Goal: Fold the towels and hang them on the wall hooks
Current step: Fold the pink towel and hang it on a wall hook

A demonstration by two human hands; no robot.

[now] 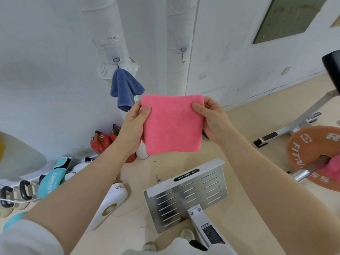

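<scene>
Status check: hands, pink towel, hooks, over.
Both hands, left and right, pinch the folded pink towel by its sides. Blue towel hangs on left hook; right hook bare. Nothing in the way.

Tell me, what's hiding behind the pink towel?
Behind the pink towel, a white pipe runs down; its covered stretch is hidden. The blue towel peeks out beside the left hand.

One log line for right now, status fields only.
pink towel: folded, held up | left hand, right hand: gripping sides | blue towel: hung | right hook: free
</scene>
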